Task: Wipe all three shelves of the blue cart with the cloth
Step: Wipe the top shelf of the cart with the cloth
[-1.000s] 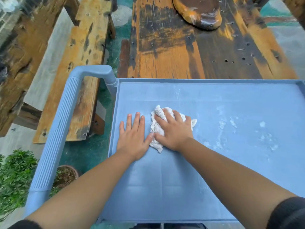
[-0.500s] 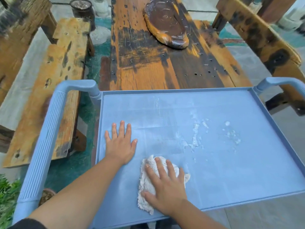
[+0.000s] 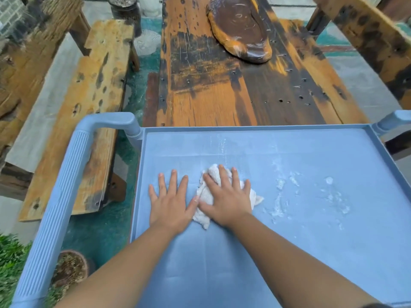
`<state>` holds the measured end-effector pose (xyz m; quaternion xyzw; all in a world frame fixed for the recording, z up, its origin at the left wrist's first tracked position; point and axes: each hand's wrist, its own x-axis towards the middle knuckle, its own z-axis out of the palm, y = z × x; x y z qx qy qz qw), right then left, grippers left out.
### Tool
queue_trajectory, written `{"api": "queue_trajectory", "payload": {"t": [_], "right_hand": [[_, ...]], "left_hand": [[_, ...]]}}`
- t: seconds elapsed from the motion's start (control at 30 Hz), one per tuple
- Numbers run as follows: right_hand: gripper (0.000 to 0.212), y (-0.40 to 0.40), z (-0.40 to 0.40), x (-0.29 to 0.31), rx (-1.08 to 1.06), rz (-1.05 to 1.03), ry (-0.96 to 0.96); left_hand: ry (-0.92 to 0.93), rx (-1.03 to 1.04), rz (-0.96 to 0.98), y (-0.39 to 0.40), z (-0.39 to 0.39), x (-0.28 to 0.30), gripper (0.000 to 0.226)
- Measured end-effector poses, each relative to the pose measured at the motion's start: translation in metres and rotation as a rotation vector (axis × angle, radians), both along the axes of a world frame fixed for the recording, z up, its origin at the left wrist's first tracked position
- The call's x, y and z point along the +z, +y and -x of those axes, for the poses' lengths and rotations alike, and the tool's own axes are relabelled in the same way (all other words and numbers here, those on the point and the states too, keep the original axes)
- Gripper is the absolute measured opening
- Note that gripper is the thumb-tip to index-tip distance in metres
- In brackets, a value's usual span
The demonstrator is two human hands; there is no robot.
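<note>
The blue cart's top shelf [image 3: 289, 252] fills the lower part of the head view, with a raised rim all round. A crumpled white cloth [image 3: 205, 193] lies on its left half. My right hand [image 3: 226, 198] presses flat on top of the cloth, fingers spread. Beside it, my left hand [image 3: 170, 202] rests flat on the bare shelf, its thumb touching the cloth's left edge. White powdery smears [image 3: 280, 196] streak the shelf to the right of the cloth. The lower shelves are hidden under the top one.
The cart's ribbed blue handle [image 3: 62, 196] runs along the left; a second handle [image 3: 393, 121] shows at the right. A worn wooden table [image 3: 222, 90] with a brown slab [image 3: 240, 27] stands beyond. Wooden benches flank it. A potted plant [image 3: 71, 267] sits lower left.
My right hand has pushed the cloth away from the near edge back up the shelf, next to my left hand. The left hand has stayed flat on the shelf.
</note>
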<state>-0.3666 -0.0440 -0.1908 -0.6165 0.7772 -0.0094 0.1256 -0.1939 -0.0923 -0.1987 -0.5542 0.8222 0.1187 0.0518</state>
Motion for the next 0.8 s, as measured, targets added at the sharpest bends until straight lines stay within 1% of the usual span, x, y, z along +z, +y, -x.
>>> {"api": "queue_trajectory", "payload": {"t": [0.07, 0.2, 0.37, 0.5, 0.63, 0.8], "right_hand": [[0.084, -0.034, 0.011, -0.003, 0.003, 0.008, 0.003], [0.082, -0.092, 0.031, -0.008, 0.083, 0.036, 0.036], [0.081, -0.138, 0.049, -0.010, -0.020, 0.055, 0.016], [0.085, -0.138, 0.055, -0.009, -0.072, 0.066, 0.021], [0.088, -0.132, 0.065, -0.007, -0.114, 0.029, 0.027], [0.095, -0.101, 0.131, -0.007, -0.289, -0.015, 0.031]], "left_hand": [[-0.004, 0.002, 0.005, 0.000, 0.000, -0.002, 0.076], [-0.030, 0.016, 0.022, -0.001, 0.001, -0.007, 0.076], [-0.047, 0.017, 0.044, -0.001, 0.002, -0.010, 0.075], [-0.047, 0.028, 0.049, -0.002, 0.003, -0.010, 0.074], [-0.053, 0.029, 0.041, -0.002, 0.003, -0.009, 0.074], [-0.073, 0.021, 0.025, -0.002, 0.004, -0.006, 0.074]]}}
